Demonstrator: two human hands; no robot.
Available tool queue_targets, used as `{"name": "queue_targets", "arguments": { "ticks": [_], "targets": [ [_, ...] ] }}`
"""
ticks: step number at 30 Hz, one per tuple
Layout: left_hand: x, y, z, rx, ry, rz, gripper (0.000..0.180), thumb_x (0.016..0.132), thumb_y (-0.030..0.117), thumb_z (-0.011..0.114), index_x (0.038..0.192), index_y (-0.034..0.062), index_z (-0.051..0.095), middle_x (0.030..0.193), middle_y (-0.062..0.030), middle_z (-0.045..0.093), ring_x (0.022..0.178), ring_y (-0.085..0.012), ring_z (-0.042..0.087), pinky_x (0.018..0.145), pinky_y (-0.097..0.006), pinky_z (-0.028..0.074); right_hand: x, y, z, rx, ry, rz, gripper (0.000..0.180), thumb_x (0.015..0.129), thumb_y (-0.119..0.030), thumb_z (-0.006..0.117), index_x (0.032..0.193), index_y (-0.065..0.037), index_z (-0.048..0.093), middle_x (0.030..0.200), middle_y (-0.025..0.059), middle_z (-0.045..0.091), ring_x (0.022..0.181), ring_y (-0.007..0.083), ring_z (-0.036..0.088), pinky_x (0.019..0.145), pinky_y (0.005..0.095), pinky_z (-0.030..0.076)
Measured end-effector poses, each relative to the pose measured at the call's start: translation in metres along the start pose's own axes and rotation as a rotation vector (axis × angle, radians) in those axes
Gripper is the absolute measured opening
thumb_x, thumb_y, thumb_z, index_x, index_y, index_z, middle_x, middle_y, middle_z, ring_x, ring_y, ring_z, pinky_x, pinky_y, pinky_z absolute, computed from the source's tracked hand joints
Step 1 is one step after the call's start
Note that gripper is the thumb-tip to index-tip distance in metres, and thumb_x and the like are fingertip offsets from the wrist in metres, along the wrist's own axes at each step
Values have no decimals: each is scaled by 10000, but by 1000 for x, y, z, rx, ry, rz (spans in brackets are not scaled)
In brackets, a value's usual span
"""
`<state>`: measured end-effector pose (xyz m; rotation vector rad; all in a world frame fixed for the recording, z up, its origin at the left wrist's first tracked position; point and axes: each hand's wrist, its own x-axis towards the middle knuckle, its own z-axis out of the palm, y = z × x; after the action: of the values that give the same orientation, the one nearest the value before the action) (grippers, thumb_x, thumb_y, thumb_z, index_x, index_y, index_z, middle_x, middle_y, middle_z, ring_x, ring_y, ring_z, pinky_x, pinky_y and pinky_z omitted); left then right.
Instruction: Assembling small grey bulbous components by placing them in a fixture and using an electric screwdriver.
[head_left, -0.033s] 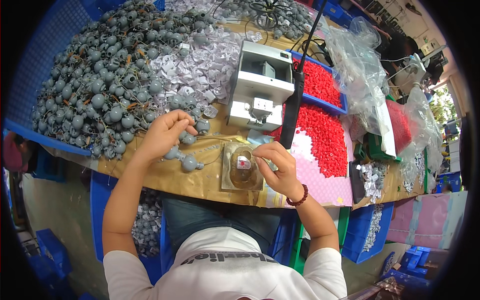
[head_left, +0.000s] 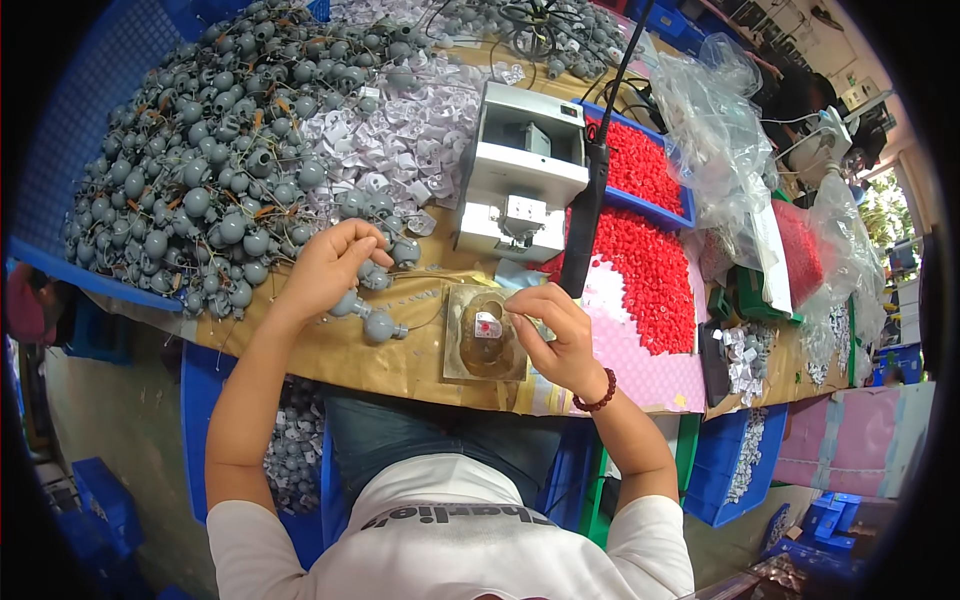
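Observation:
My left hand [head_left: 335, 265] is closed with its fingers curled beside the edge of the grey bulb-shaped parts; what it holds, if anything, is hidden. Just under it, a few grey bulb-shaped parts [head_left: 381, 326] with thin wires lie on the table. My right hand [head_left: 558, 335] has thumb and index finger drawn together at the right edge of a square metal block [head_left: 456, 362]. Anything between those fingertips is too small to name. In the block's worn hollow sits a small white plastic piece [head_left: 488, 325] with a red centre.
A grey-white machine [head_left: 525, 165] stands behind the block, with a black radio [head_left: 585, 215] beside it. Red caps [head_left: 645, 270] are heaped at right, some in a blue tray [head_left: 690, 205]. Grey parts [head_left: 200, 150] and white plastic pieces [head_left: 385, 140] pile up at left. Plastic bags [head_left: 710, 110] lie beyond.

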<state>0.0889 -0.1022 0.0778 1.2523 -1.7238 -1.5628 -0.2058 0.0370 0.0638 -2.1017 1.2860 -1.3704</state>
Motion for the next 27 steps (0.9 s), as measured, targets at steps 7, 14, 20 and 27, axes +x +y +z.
{"name": "queue_targets", "arguments": {
  "ticks": [7, 14, 20, 27],
  "targets": [
    [-14, 38, 2, 70, 361, 472, 135, 1042, 86, 535, 1081, 40, 656, 947, -34, 754, 606, 15, 448, 561, -182, 404, -3, 1, 0, 3, -21, 6, 160, 853, 61, 687, 1005, 13, 703, 958, 140, 698, 847, 260, 677, 753, 331, 533],
    [-56, 69, -7, -268, -151, 470, 134, 1046, 75, 518, 1051, 17, 638, 922, -86, 750, 572, 13, 457, 540, -163, 391, 7, -10, -1, -10, 15, -56, 229, 850, 55, 697, 1074, 11, 687, 1029, 142, 691, 893, 285, 672, 796, 352, 533],
    [-65, 42, 64, -838, -617, 110, 145, 1072, 139, 511, 1126, 42, 603, 957, -111, 734, 565, -13, 453, 592, -197, 446, 16, -38, 5, 473, -107, 198, 325, 930, 8, 681, 1249, -5, 619, 1122, 94, 678, 962, 200, 661, 876, 318, 530],
    [-72, -25, 130, -1275, -454, -413, 150, 1062, 172, 535, 1184, 94, 574, 1118, -68, 652, 786, -83, 585, 688, -302, 551, -23, -22, -15, 524, -282, 703, 212, 995, -46, 641, 1202, 0, 639, 993, 43, 680, 889, 95, 664, 743, 260, 556]
  ]
}}
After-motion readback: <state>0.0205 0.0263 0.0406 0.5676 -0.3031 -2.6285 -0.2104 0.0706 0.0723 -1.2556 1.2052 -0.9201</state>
